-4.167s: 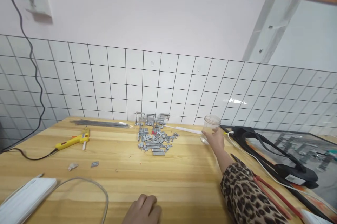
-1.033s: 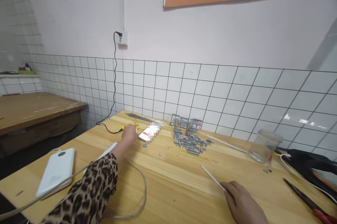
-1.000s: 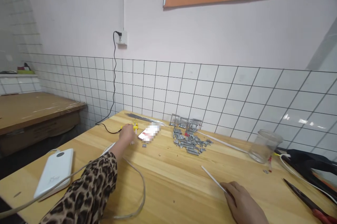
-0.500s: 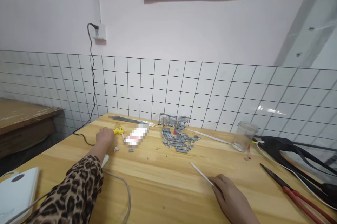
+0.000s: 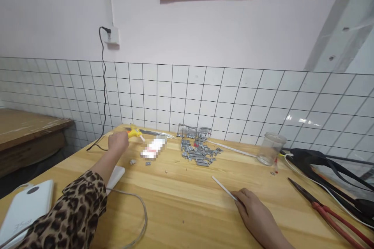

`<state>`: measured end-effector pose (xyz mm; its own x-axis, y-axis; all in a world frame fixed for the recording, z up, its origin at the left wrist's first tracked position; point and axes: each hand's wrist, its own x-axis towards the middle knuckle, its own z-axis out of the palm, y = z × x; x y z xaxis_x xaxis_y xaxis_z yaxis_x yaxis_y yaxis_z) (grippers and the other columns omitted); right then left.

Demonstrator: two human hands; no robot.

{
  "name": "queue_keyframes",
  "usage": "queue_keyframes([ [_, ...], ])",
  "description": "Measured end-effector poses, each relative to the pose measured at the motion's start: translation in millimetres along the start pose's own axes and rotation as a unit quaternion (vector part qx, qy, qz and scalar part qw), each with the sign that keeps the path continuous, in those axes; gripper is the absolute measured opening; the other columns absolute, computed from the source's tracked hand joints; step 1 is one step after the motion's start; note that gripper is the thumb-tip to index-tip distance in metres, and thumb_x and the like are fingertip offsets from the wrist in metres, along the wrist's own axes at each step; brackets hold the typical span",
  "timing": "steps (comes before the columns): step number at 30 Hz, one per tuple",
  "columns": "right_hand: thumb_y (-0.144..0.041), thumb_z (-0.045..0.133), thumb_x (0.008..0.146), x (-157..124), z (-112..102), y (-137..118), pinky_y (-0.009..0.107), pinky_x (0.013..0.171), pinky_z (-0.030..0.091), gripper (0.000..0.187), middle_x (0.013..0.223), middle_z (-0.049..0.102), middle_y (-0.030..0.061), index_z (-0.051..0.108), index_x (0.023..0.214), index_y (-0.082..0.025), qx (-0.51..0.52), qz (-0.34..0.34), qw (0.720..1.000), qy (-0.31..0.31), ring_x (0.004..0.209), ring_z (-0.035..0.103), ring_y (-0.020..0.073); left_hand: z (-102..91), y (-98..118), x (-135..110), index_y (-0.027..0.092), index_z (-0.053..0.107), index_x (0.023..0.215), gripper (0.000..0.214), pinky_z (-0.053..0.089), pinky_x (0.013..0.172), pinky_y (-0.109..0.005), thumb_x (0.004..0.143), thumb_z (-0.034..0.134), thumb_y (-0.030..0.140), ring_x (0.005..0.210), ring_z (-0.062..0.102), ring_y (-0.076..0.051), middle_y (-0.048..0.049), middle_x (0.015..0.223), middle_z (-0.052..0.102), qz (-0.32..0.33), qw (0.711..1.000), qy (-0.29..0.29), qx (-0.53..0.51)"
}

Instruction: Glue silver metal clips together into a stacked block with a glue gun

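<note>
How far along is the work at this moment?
Done: little shows as finished; some small grey frames stand upright at the back. In hand: the left hand grips the yellow glue gun, the right hand holds a white stick on the table. Left: the pile of grey metal pieces lies loose, the glass jar looks empty.

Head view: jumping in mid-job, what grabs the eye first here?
The left hand, in a leopard-print sleeve, grips a yellow glue gun at the far left of the table. Toward the wall lies a heap of grey metal clips, with a glass jar to its right. Nearest the camera, the right hand rests on the end of a thin white stick.
</note>
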<state>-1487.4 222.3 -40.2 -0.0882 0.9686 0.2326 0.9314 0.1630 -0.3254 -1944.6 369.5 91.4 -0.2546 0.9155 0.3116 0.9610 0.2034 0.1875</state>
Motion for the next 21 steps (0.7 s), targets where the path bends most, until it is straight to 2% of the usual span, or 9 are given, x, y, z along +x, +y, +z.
queue_keyframes([
  [3, -0.029, 0.031, 0.092, 0, 0, 1, 0.035, 0.086, 0.047, 0.04, 0.099, 0.065, 0.0104, 0.067, 0.106, -0.019, -0.003, -0.002, 1.0, -0.004, 0.097, 0.061, 0.0242, -22.8, 17, 0, 0.014, 0.059, 0.109, 0.027, 0.049, 0.087, -0.044, 0.091, 0.056, 0.034, 0.099, 0.06, -0.022, -0.0073, 0.11, 0.062, -0.011, 1.0, 0.029, 0.001],
  [6, -0.029, 0.032, 0.091, 0, 1, 3, 0.037, 0.085, 0.048, 0.039, 0.099, 0.065, 0.0104, 0.067, 0.104, -0.019, 0.003, -0.002, 1.0, 0.002, 0.096, 0.061, 0.0247, -37.9, 47, -22, 0.015, 0.059, 0.11, 0.025, 0.048, 0.084, -0.041, 0.093, 0.05, 0.031, 0.095, 0.06, -0.022, -0.0067, 0.101, 0.065, 0.027, 0.997, 0.059, -0.032],
  [10, -0.036, 0.043, 0.086, -2, 0, 0, 0.043, 0.089, 0.047, 0.034, 0.102, 0.067, 0.0125, 0.068, 0.101, -0.019, 0.048, -0.01, 0.996, 0.073, 0.099, 0.06, 0.0282, -40.1, 105, -82, 0.018, 0.063, 0.104, 0.019, 0.044, 0.078, -0.035, 0.09, 0.05, 0.023, 0.093, 0.059, -0.025, -0.008, 0.096, 0.068, 0.128, 0.983, 0.086, -0.1],
  [12, -0.042, 0.048, 0.085, -4, -1, -11, 0.044, 0.091, 0.046, 0.034, 0.105, 0.067, 0.013, 0.068, 0.101, -0.02, 0.115, -0.018, 0.988, 0.103, 0.102, 0.059, 0.0292, -36.3, 136, -116, 0.019, 0.062, 0.102, 0.017, 0.043, 0.079, -0.034, 0.087, 0.054, 0.019, 0.093, 0.058, -0.023, -0.0057, 0.096, 0.069, 0.191, 0.968, 0.088, -0.134],
  [14, -0.048, 0.051, 0.084, -8, -4, -28, 0.042, 0.087, 0.049, 0.035, 0.106, 0.067, 0.0116, 0.067, 0.101, -0.022, 0.226, -0.008, 0.97, 0.093, 0.1, 0.061, 0.0279, -31.0, 164, -145, 0.019, 0.062, 0.099, 0.014, 0.043, 0.079, -0.033, 0.087, 0.054, 0.018, 0.091, 0.057, -0.022, -0.0044, 0.095, 0.069, 0.247, 0.951, 0.085, -0.165],
  [15, -0.051, 0.053, 0.084, -9, -6, -39, 0.039, 0.082, 0.051, 0.037, 0.107, 0.068, 0.011, 0.067, 0.104, -0.023, 0.293, 0.006, 0.953, 0.082, 0.098, 0.062, 0.0271, -27.8, 177, -158, 0.019, 0.062, 0.098, 0.013, 0.043, 0.079, -0.034, 0.087, 0.054, 0.017, 0.091, 0.057, -0.022, -0.0042, 0.095, 0.068, 0.269, 0.943, 0.083, -0.179],
  [17, -0.055, 0.056, 0.082, -11, -12, -59, 0.037, 0.074, 0.054, 0.047, 0.114, 0.066, 0.0106, 0.061, 0.117, -0.025, 0.437, 0.046, 0.895, 0.075, 0.094, 0.064, 0.0257, -20.3, 197, -177, 0.018, 0.061, 0.096, 0.012, 0.044, 0.078, -0.034, 0.085, 0.056, 0.016, 0.089, 0.057, -0.022, -0.004, 0.092, 0.069, 0.303, 0.928, 0.078, -0.203],
  [19, -0.056, 0.054, 0.084, -10, -21, -76, 0.037, 0.071, 0.055, 0.054, 0.126, 0.061, 0.0114, 0.052, 0.129, -0.026, 0.562, 0.085, 0.818, 0.094, 0.094, 0.065, 0.0251, -11.2, 212, -190, 0.017, 0.06, 0.095, 0.012, 0.045, 0.078, -0.036, 0.084, 0.056, 0.015, 0.089, 0.057, -0.022, -0.005, 0.091, 0.068, 0.322, 0.917, 0.079, -0.221],
  [21, -0.056, 0.057, 0.083, -6, -30, -86, 0.038, 0.07, 0.055, 0.055, 0.128, 0.059, 0.0116, 0.05, 0.13, -0.026, 0.652, 0.109, 0.743, 0.099, 0.096, 0.065, 0.0259, -0.9, 223, -199, 0.017, 0.059, 0.095, 0.012, 0.046, 0.078, -0.037, 0.084, 0.054, 0.014, 0.087, 0.057, -0.022, -0.0055, 0.09, 0.068, 0.337, 0.908, 0.082, -0.234],
])
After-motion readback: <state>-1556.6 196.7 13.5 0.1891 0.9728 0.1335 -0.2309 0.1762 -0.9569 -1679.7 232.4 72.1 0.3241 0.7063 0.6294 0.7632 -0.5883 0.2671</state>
